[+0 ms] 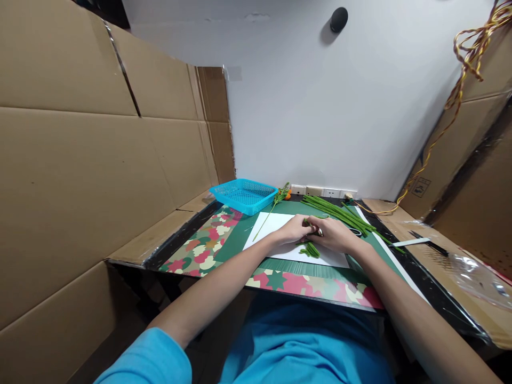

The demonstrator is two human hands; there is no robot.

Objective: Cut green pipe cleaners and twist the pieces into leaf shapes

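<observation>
My left hand (295, 229) and my right hand (331, 233) meet over a white sheet of paper (262, 230), their fingers closed together. Between the fingertips shows a bit of green pipe cleaner (306, 221), mostly hidden by the hands. Just below them, short cut pieces of green pipe cleaner (310, 249) lie in a small pile on the paper. A bundle of long green pipe cleaners (334, 209) rests behind my right hand. Scissors (355, 232) sit beside that hand, partly covered by it. On the left, a thin green stem with leafy pieces (278, 198) lies across the paper.
A blue plastic basket (245, 196) stands at the back left, with an orange flower (285, 195) beside it. On the right ledge are a dark pointed tool (434, 245), a white strip (414, 242) and clear plastic packaging (478, 274). Cardboard walls (80, 176) flank the table.
</observation>
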